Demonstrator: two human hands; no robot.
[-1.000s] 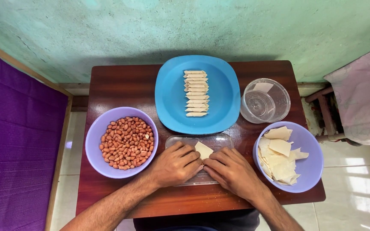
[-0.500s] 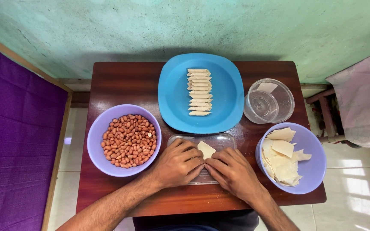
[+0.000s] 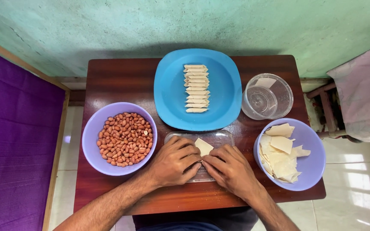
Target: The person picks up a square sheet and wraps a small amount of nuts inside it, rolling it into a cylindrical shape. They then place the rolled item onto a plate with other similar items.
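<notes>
Head view: left hand (image 3: 174,161) and right hand (image 3: 230,169) have their fingers clamped on a pale wrapper (image 3: 203,146) over the clear tray (image 3: 219,137) — table's six o'clock edge; the fold wants firm, even pressure.

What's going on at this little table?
A person's left hand and right hand meet over a clear tray, pinching a pale pastry sheet. Left of them sits a purple bowl of peanuts; on the right, another purple bowl holds more pale sheets. Behind, a blue plate carries a row of folded pieces.
</notes>
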